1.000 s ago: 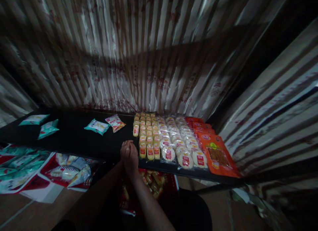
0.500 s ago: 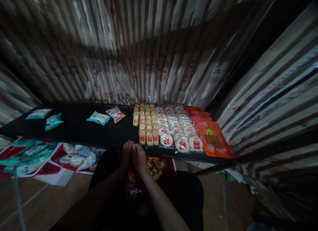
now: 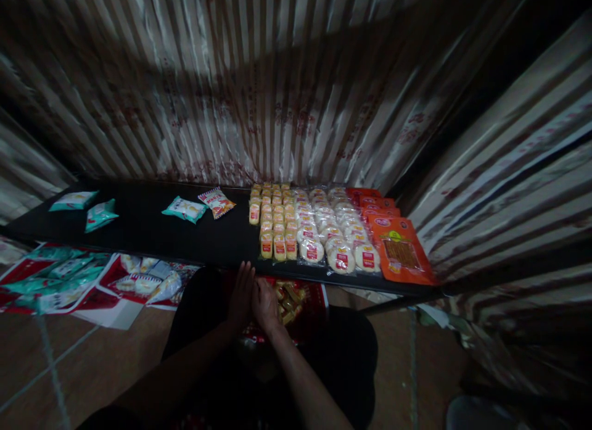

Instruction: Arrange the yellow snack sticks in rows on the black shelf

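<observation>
In front of the black shelf's near edge, my left hand (image 3: 241, 296) and my right hand (image 3: 266, 305) press against each other above my lap. The left fingers are stretched out and point up. My right hand lies along the left palm, its fingers partly hidden; I see nothing held in either. Just beyond and below them is a red bag (image 3: 316, 303) with gold-wrapped pieces (image 3: 290, 301) inside. Nearest on the shelf stand rows of small yellow packaged cakes (image 3: 279, 247), then round white wrapped crackers (image 3: 311, 250) to their right.
Orange snack packets (image 3: 400, 251) overlap at the right end of the black shelf (image 3: 139, 232). Several teal packets (image 3: 185, 209) and one white-and-orange packet (image 3: 217, 203) lie leftward. Open red bags with teal packets (image 3: 65, 276) and white packets (image 3: 143, 283) sit below. Striped curtains (image 3: 277, 97) enclose the shelf.
My hands were clasped with fingers folded; now the left fingers are straightened and the hands lie against each other slightly lower. The view has tilted a little, and the packets stay put.
</observation>
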A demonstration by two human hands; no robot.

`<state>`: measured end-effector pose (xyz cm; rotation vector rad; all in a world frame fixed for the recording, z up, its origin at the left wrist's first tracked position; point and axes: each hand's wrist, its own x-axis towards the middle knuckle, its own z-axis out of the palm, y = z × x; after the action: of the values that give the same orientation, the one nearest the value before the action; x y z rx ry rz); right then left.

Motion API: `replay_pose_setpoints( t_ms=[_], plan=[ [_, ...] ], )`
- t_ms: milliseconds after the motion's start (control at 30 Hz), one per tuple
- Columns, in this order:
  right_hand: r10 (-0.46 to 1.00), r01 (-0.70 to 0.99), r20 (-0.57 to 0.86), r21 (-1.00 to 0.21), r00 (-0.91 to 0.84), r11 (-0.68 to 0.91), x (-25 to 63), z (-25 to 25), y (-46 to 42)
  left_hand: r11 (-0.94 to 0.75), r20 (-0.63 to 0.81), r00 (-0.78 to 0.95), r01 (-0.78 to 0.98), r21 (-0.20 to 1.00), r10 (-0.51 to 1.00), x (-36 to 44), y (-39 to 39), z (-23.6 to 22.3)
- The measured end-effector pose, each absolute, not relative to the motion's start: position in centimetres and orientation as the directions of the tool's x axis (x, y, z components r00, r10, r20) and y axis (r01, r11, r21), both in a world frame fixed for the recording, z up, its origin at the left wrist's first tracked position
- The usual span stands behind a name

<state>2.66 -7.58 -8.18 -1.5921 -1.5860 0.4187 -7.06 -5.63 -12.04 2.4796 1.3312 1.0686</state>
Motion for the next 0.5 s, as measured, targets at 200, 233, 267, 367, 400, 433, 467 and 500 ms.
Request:
replay_pose_setpoints(
  t_ms=[200, 233, 267, 367, 400, 433, 467, 500],
  plan=[
    [0.983, 0.645, 0.149, -0.763, 0.109, 0.044, 3.4, -9.9, -8.4, -0.588, 0.426, 0.416, 0.665, 0.460, 0.803, -6.7, -7.4, -13.5],
    [0.986, 0.645, 0.123, -0.763, 0.110, 0.023, 3.6, -10.2, -8.6, -0.576, 0.398, 0.420, 0.661, 0.481, 0.815, -6.6, -7.7, -14.0],
    [0.990, 0.649, 0.093, -0.761, 0.109, 0.000, 3.7, -10.5, -8.7, -0.565, 0.369, 0.428, 0.652, 0.506, 0.825, -6.5, -7.9, -14.6],
    [0.994, 0.675, -0.042, -0.732, 0.099, -0.098, 4.2, -11.4, -9.0, -0.510, 0.271, 0.443, 0.616, 0.600, 0.855, -6.2, -8.2, -16.0],
    [0.992, 0.684, -0.089, -0.718, 0.094, -0.129, 4.3, -11.7, -9.0, -0.478, 0.230, 0.441, 0.607, 0.635, 0.867, -6.1, -8.3, -16.4],
    [0.987, 0.692, -0.130, -0.705, 0.089, -0.155, 4.4, -12.0, -9.1, -0.438, 0.183, 0.439, 0.597, 0.672, 0.880, -6.0, -8.3, -16.6],
    [0.982, 0.701, -0.164, -0.690, 0.088, -0.178, 4.5, -12.2, -9.1, -0.389, 0.129, 0.436, 0.583, 0.713, 0.891, -6.0, -8.3, -16.7],
    [0.978, 0.712, -0.191, -0.674, 0.090, -0.197, 4.5, -12.5, -9.1, -0.339, 0.076, 0.439, 0.561, 0.755, 0.895, -5.9, -8.3, -16.8]
  ],
)
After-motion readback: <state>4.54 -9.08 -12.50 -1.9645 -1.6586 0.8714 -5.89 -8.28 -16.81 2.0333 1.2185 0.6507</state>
